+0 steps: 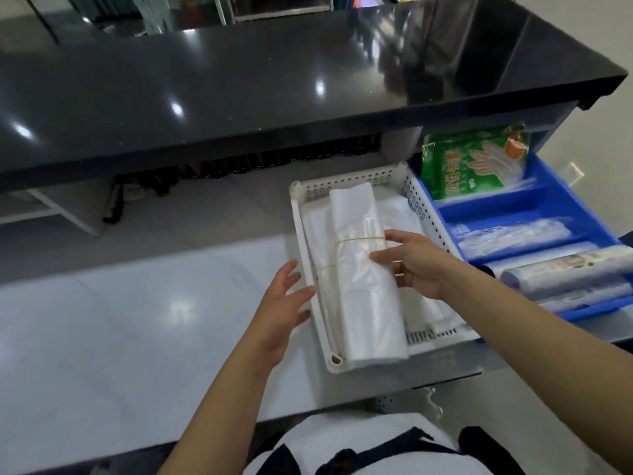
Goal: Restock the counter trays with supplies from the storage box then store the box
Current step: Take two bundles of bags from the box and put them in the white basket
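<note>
A white perforated tray [297, 214] sits on the pale counter and holds flat white plastic bags. On top lies a long bundle of white plastic bags [363, 279] bound with a yellow rubber band. My right hand [414, 265] touches the bundle's right edge near the band, thumb and fingers spread on it. My left hand [282, 303] hovers open at the tray's left rim, fingers apart, holding nothing. Right of it stands a blue divided tray [561, 197] with a green glove packet [476, 162] and rolls of clear bags [565, 272]. No storage box is in view.
A glossy black raised counter top [239, 84] runs across the back, overhanging the lower pale work surface [120, 320]. The work surface extends to the left of the trays. My white and dark clothing shows at the bottom edge.
</note>
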{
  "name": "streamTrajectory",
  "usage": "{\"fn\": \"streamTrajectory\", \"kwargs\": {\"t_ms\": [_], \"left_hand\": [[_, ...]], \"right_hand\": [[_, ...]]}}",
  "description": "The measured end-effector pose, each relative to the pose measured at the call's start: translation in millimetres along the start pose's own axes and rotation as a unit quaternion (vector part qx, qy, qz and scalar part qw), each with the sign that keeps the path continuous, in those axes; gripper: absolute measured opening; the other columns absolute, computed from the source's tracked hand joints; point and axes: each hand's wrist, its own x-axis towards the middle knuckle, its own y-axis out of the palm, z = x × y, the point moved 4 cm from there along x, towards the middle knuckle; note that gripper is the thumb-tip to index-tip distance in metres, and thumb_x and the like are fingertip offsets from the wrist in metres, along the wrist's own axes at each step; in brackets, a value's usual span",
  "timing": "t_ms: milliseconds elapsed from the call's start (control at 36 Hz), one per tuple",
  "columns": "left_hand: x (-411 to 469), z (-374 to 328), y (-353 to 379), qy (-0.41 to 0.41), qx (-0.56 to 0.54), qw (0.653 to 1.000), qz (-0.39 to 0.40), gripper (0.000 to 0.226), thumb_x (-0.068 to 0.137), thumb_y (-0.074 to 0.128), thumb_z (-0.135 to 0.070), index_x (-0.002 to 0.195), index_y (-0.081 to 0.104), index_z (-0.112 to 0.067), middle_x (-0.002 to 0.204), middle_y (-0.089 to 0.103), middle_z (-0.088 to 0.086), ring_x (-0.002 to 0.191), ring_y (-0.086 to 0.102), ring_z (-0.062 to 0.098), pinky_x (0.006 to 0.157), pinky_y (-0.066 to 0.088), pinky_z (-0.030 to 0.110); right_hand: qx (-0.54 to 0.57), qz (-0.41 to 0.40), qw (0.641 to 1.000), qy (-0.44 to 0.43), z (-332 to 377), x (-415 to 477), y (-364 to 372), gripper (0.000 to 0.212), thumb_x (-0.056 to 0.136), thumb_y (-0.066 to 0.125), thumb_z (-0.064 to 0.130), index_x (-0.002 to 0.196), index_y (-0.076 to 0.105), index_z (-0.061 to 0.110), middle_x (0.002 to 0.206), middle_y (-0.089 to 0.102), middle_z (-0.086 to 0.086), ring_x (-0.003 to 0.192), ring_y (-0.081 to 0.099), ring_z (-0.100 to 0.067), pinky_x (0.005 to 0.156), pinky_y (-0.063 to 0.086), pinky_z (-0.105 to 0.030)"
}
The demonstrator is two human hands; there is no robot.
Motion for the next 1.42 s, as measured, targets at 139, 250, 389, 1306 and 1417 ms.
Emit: {"fn": "streamTrajectory", "kwargs": {"t_ms": [139,250,389,1306,1417], "left_hand": [[-8,7,7,-0.016,-0.013,1.000,-0.003,0.051,0.096,0.059,-0.014,0.140,0.046,-0.036,0.133,0.060,-0.007,0.114,0.063,0.014,0.078,0.059,0.032],[-13,10,9,-0.017,-0.004,1.000,-0.019,0.056,0.096,0.059,-0.007,0.142,0.046,-0.038,0.132,0.061,-0.007,0.113,0.064,0.014,0.081,0.059,0.034],[-16,13,13,-0.021,0.032,0.999,-0.038,0.066,0.093,0.060,-0.003,0.141,0.046,-0.045,0.130,0.062,-0.012,0.106,0.068,0.010,0.088,0.059,0.037],[-90,11,15,0.036,0.252,0.954,-0.156,0.060,0.096,0.051,-0.051,0.149,0.024,-0.051,0.161,0.024,-0.015,0.146,0.030,0.018,0.113,0.033,0.041],[-163,40,-31,0.100,0.292,0.930,-0.200,0.069,0.093,0.054,-0.056,0.151,0.016,-0.051,0.163,0.011,-0.020,0.148,0.015,0.004,0.112,0.022,0.028]], "right_hand": [[-0.037,0.008,0.999,-0.028,0,19,22,0.044,0.081,0.075,0.004,0.120,0.060,0.019,0.094,0.073,-0.010,0.071,0.068,-0.022,0.058,0.053,-0.030],[-0.099,-0.042,0.992,-0.073,-14,28,25,0.050,0.077,0.078,0.009,0.122,0.060,0.018,0.100,0.067,-0.012,0.081,0.067,-0.028,0.062,0.047,-0.029],[-0.118,-0.079,0.983,-0.113,-15,32,23,0.041,0.081,0.074,0.011,0.116,0.057,0.024,0.091,0.058,0.000,0.079,0.061,-0.020,0.067,0.048,-0.029],[-0.516,0.000,0.796,-0.316,4,-72,62,0.059,0.094,0.054,0.049,0.147,0.040,0.030,0.160,0.029,0.003,0.148,0.022,-0.020,0.118,0.023,-0.040],[-0.461,0.020,0.787,-0.410,-9,-157,116,0.055,0.093,0.055,0.050,0.144,0.045,0.032,0.156,0.035,0.010,0.145,0.026,-0.010,0.114,0.020,-0.026]]}}
